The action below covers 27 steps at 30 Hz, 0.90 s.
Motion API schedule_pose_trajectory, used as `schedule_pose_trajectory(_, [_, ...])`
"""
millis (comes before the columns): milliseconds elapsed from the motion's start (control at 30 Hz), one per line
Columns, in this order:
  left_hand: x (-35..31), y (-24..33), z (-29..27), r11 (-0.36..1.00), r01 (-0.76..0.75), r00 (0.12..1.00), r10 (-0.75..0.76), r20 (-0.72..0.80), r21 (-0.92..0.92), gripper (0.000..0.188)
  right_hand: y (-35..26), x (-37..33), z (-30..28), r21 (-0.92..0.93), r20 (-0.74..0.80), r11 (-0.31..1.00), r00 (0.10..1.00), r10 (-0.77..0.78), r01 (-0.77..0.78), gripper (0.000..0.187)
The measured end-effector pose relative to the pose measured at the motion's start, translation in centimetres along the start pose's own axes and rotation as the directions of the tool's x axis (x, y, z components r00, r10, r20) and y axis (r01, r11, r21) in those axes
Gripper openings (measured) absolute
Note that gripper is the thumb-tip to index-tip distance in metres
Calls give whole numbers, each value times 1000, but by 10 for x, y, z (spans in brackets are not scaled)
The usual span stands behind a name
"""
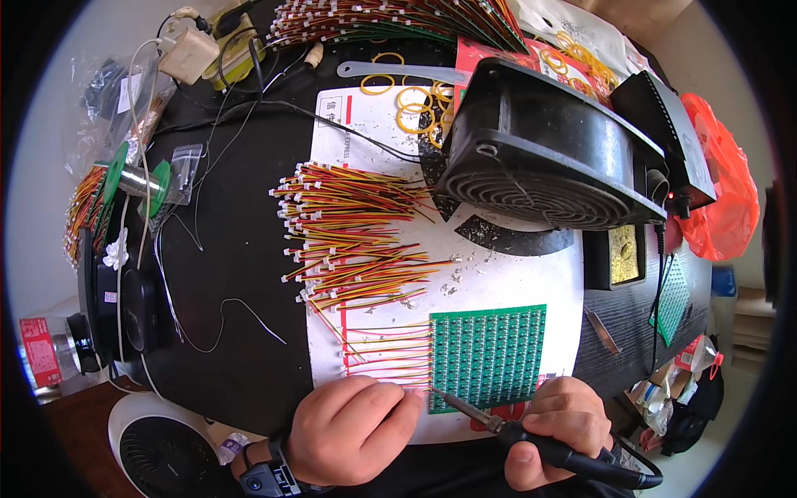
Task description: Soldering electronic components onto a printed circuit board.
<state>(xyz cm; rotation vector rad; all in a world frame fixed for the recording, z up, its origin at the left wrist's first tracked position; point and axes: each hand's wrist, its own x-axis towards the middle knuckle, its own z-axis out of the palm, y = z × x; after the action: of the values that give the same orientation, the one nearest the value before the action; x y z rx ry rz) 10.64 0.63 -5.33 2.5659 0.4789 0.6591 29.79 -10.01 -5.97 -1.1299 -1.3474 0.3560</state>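
Note:
My right hand (569,419) is wrapped round the black handle of a soldering iron (573,461). The iron's metal tip meets the left edge of a green circuit board panel (490,357), near its lower corner. Just left of that tip, my left hand (353,427) pinches a thin wire, its end partly hidden by the fingers. Several red, yellow and black wires (386,347) with white plugs run side by side to the board's left edge. Above them lies a pile of loose wires with white connectors (353,232), resting on a white printed sheet (498,282).
A black fan (548,149) stands beyond the board, with yellow rubber bands (415,116) beside it. To its right are a black box (664,141) and a gold tip cleaner (625,253). A solder spool (137,181) sits at the left; more wire bundles (390,21) lie far back.

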Motion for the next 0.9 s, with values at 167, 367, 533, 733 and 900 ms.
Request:
schedule_pose_trajectory(167, [5, 0, 2, 999, -17, 999, 15, -44, -47, 28, -5, 2, -4, -34, 10, 999, 1000, 11, -10, 22])
schedule_pose_trajectory(367, [0, 0, 1, 1000, -4, 1000, 4, -7, -11, 24, -2, 0, -1, -26, -1, 1000, 1000, 8, -8, 23])
schedule_pose_trajectory(533, [2, 0, 3, 999, -9, 1000, 8, -25, -35, 27, -7, 1, -3, -21, -11, 999, 1000, 27, -27, 23])
schedule_pose_trajectory(733, [3, 0, 1, 999, -2, 1000, 1, -20, -54, 29, -12, -1, -5, 2, -48, 997, 995, 83, -83, 24])
schedule_pose_trajectory(900, [2, 1, 1, 998, 12, 999, -13, -31, -55, 30, -12, -1, -1, -6, -56, 995, 994, 97, -97, 23])
